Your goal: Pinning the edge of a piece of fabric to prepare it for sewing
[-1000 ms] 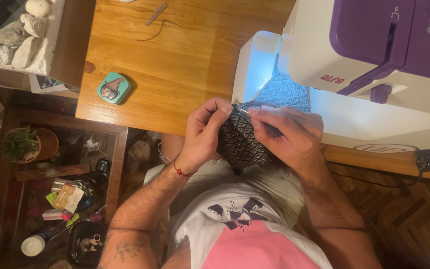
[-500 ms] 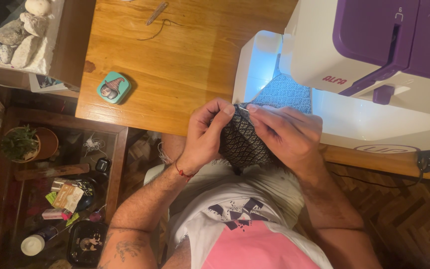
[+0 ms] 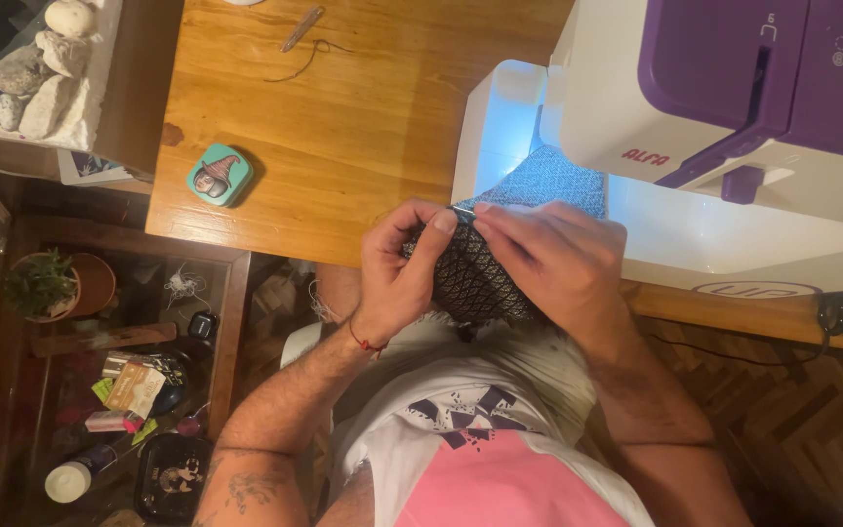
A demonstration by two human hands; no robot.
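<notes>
Your left hand (image 3: pixel 397 268) and right hand (image 3: pixel 548 259) pinch the dark patterned fabric (image 3: pixel 470 283) together at its top edge; grip it close to the fingertips, beside the sewing machine (image 3: pixel 695 127).

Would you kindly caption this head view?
Both hands, left hand and right hand, pinch dark patterned fabric before a sewing machine.

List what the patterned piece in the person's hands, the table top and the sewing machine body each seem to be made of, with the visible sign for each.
Patterned piece: likely woven fabric; it bends softly between the left hand and right hand, matt with a fine print.
Table top: wood, seemingly varnished; grain and a slight sheen.
Sewing machine body: probably moulded plastic; smooth white and purple panels.
</notes>
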